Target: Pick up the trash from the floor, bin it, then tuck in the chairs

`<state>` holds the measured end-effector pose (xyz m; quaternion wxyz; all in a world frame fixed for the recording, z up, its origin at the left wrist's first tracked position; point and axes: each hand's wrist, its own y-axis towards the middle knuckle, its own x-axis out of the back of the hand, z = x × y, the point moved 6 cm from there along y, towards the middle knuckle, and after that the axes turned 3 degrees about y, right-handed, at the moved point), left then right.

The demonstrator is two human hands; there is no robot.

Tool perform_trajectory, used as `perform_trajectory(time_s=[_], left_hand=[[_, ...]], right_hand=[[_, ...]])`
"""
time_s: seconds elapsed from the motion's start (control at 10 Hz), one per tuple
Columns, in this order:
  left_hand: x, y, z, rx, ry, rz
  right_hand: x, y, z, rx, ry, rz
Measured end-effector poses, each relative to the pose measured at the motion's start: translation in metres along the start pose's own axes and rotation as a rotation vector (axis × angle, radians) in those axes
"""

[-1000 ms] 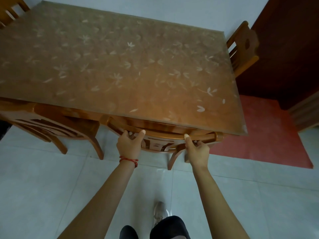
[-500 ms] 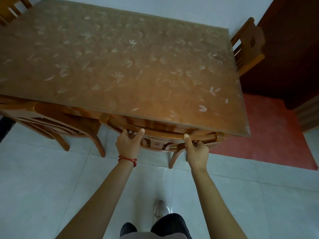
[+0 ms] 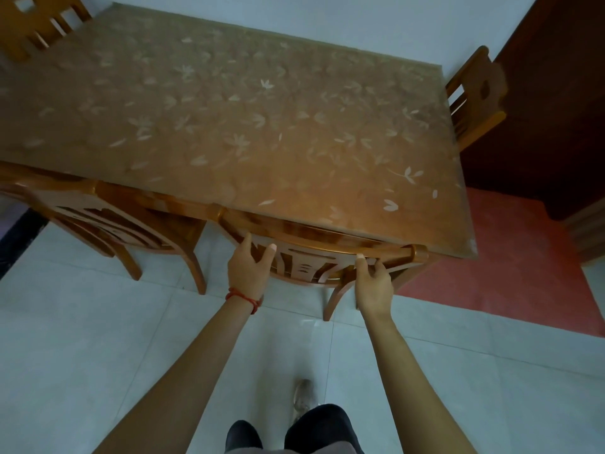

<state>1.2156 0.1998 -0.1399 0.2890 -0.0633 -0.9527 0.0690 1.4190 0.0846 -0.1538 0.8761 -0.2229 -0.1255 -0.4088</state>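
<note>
A wooden chair (image 3: pixel 314 257) stands pushed in at the near edge of the table (image 3: pixel 229 126), its curved top rail just under the tabletop's edge. My left hand (image 3: pixel 248 270), with a red cord on its wrist, rests against the left part of the backrest, forefinger and thumb stretched out and spread. My right hand (image 3: pixel 373 280) grips the right part of the top rail, thumb on top and fingers curled beneath. No trash shows on the floor.
A second chair (image 3: pixel 108 224) is tucked in to the left. Another chair (image 3: pixel 474 96) stands at the table's right end and one more (image 3: pixel 39 24) at the far left corner. A red mat (image 3: pixel 507 263) lies right; pale floor tiles (image 3: pixel 82 339) lie around my feet.
The chair's top rail has gone a little further under the table's edge. My left hand's fingers have loosened from a curl round the rail to a stretched touch. The right hand's grip is unchanged.
</note>
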Motion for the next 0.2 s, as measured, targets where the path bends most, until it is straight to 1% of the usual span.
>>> perform_trajectory(time_s=[0.2], left_hand=[[0.011, -0.015, 0.018, -0.137, 0.186, 0.073]], right_hand=[[-0.010, -0.029, 0.006, 0.133, -0.160, 0.091]])
